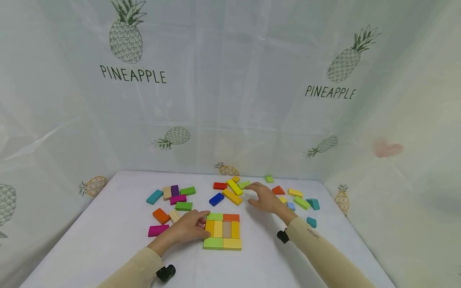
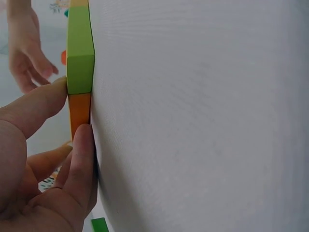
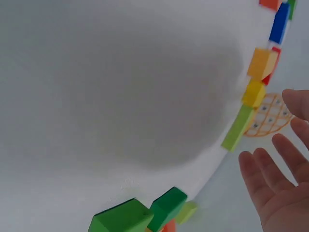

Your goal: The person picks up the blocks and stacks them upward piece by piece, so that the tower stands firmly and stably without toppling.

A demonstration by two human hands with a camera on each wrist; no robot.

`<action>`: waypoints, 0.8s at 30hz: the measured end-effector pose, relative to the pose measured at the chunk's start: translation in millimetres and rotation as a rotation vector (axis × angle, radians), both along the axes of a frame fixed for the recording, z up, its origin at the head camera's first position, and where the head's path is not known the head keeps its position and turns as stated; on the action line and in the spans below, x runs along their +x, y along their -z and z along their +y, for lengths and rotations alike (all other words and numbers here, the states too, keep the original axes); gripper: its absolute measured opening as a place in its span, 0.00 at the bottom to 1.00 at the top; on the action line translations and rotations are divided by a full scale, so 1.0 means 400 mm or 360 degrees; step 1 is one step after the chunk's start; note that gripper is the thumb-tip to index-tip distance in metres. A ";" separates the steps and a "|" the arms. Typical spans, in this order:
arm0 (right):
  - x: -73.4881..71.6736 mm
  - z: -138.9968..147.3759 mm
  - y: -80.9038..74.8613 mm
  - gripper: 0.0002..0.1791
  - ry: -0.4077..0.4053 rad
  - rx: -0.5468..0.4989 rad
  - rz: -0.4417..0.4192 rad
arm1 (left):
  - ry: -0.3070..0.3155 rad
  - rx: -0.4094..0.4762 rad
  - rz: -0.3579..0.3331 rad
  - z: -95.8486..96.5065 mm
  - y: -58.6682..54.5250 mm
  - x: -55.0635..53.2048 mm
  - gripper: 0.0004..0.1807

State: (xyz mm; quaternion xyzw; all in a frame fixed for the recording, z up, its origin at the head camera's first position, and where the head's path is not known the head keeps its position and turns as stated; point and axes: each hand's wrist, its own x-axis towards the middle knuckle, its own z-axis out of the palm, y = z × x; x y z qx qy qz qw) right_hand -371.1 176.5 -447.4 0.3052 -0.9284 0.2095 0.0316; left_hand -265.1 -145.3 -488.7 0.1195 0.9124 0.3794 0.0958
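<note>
Wooden blocks lie flat, side by side, in a square in front of me, among them a light green block (image 1: 213, 243), a red-orange block (image 1: 231, 217) and a beige block (image 1: 226, 230). My left hand (image 1: 190, 226) rests along the square's left side. Its fingers touch the outer faces of the yellow-orange block (image 2: 80, 111) and its thumb the light green block beside it. Farther back, my right hand (image 1: 264, 198) is in the air with fingers spread and nothing in them. Nearest to it is a lime green block (image 3: 237, 128), beside yellow blocks (image 1: 235, 187).
Loose blocks lie at the left, including a teal block (image 1: 155, 197) and a magenta block (image 1: 158, 231). Blue (image 1: 216, 199) and red (image 1: 220, 186) blocks are at the back middle. More, such as a green block (image 1: 301, 203), lie right. A pineapple-print curtain (image 1: 230, 100) hangs behind the table.
</note>
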 end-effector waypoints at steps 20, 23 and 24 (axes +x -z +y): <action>-0.125 -0.041 0.056 0.30 0.0229 0.0181 -0.0264 | 0.0012 0.0022 -0.0031 0.004 -0.008 0.002 0.43; -0.123 -0.047 0.056 0.29 0.0206 0.0234 -0.0227 | 0.0011 0.0022 -0.0034 0.004 -0.011 0.004 0.43; -0.123 -0.048 0.056 0.28 0.0203 0.0252 -0.0204 | 0.0008 0.0021 -0.0032 0.004 -0.013 0.004 0.43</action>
